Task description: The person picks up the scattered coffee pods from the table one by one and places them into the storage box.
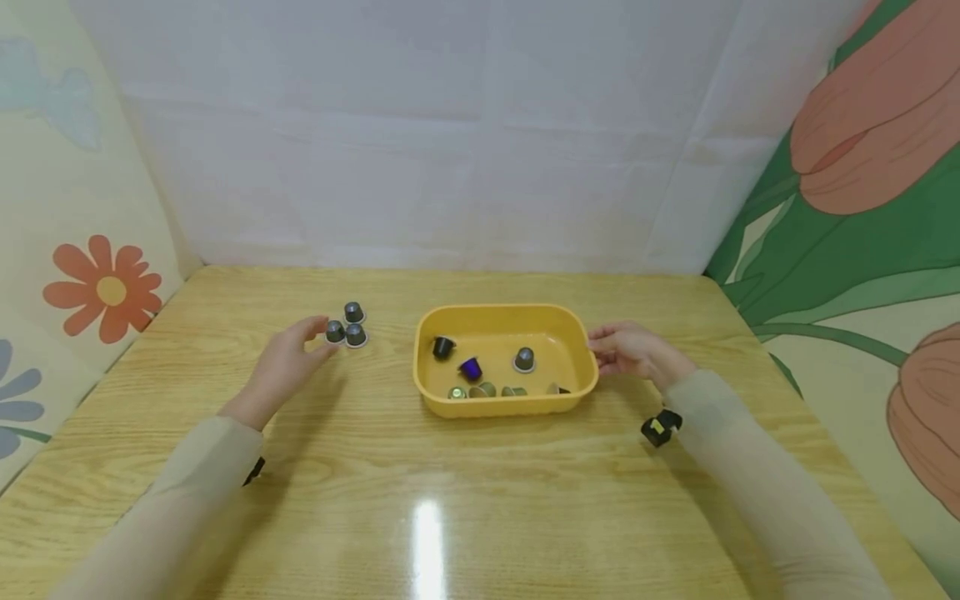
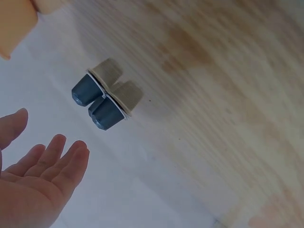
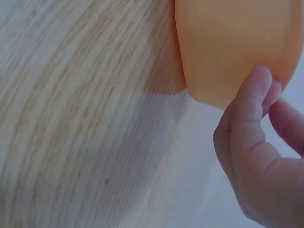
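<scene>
Three dark coffee capsules [image 1: 355,335] stand in a tight cluster on the table, rims down. My left hand [image 1: 281,362] reaches to their left side, its fingertips right by the nearest capsule [image 1: 334,332]; in the left wrist view the fingers are spread apart from the capsules [image 2: 107,113]. At the right end of a yellow plastic container [image 1: 498,408], my right hand [image 1: 633,352] holds the rim and end wall. Its fingertips lie against the wall [image 3: 232,42] in the right wrist view; the thumb's contact is partly hidden.
Inside the container lie several capsules: a black one [image 1: 443,347], a purple one [image 1: 471,369], a grey one [image 1: 524,359] and greenish ones [image 1: 483,390] along the near wall. A white cloth [image 1: 450,167] hangs behind the wooden table [image 1: 337,500].
</scene>
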A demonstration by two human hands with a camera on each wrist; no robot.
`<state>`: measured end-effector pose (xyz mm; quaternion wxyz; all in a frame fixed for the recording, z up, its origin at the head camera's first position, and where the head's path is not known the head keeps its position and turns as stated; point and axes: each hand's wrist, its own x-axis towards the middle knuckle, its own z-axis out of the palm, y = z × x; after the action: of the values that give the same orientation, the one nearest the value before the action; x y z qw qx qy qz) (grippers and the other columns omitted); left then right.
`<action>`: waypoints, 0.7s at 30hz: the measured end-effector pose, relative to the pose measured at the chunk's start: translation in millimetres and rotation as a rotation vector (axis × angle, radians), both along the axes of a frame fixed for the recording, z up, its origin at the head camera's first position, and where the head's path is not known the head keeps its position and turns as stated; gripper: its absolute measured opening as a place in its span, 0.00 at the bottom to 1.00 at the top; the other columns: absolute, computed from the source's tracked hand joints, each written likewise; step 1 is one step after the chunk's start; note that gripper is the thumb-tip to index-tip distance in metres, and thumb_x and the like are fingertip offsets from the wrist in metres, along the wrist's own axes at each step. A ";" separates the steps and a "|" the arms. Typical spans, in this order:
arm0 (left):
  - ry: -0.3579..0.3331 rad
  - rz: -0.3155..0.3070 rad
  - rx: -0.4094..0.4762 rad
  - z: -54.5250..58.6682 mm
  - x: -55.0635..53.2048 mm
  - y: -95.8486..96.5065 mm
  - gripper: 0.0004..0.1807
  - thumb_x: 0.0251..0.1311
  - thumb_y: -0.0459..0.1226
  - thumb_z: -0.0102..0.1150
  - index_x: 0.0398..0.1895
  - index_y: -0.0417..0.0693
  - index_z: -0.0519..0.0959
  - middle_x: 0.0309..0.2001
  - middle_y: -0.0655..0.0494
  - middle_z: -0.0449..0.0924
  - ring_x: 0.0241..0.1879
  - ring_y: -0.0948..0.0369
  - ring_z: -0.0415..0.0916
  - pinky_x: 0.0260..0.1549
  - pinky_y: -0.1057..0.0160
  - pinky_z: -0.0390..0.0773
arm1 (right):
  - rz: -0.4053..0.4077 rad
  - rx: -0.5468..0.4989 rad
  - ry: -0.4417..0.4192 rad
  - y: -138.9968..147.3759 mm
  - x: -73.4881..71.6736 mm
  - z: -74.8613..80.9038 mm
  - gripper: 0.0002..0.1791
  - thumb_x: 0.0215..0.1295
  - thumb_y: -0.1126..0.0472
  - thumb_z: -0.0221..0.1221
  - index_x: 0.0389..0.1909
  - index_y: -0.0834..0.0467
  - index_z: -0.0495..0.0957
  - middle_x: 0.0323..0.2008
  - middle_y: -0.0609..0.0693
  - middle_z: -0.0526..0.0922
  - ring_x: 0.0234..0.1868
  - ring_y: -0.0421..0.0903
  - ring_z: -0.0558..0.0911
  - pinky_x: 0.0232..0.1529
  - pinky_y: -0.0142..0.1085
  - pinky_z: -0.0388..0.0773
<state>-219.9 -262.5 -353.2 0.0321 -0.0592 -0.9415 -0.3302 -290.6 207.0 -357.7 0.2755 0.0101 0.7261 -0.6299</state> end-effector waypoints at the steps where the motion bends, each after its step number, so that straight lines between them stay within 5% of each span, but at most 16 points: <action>1: 0.001 0.003 -0.007 -1.0 -1.3 -1.5 0.30 0.70 0.36 0.53 0.68 0.26 0.59 0.65 0.26 0.61 0.63 0.32 0.59 0.60 0.35 0.62 | 0.000 -0.001 0.001 0.1 0.1 -0.1 0.16 0.74 0.69 0.47 0.58 0.72 0.63 0.30 0.50 0.77 0.28 0.41 0.78 0.32 0.32 0.82; 8: 0.004 0.003 -0.034 -4.6 -11.5 -8.3 0.32 0.69 0.35 0.54 0.68 0.24 0.57 0.65 0.24 0.60 0.63 0.31 0.57 0.61 0.34 0.60 | 0.015 -0.016 0.000 0.8 -0.4 -0.3 0.16 0.74 0.69 0.46 0.58 0.72 0.63 0.29 0.49 0.78 0.27 0.40 0.78 0.31 0.32 0.82; 21: -0.111 -0.033 -0.112 -8.8 -33.6 -17.9 0.36 0.67 0.33 0.55 0.70 0.23 0.51 0.67 0.24 0.54 0.66 0.31 0.52 0.64 0.35 0.55 | -0.004 -0.003 -0.013 -0.6 0.5 1.5 0.16 0.74 0.69 0.47 0.58 0.72 0.64 0.29 0.49 0.78 0.28 0.41 0.78 0.31 0.32 0.81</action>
<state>-253.5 -280.4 -361.9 -0.0291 -0.0580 -0.9578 -0.2801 -290.1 206.5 -356.3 0.2790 0.0150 0.7232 -0.6316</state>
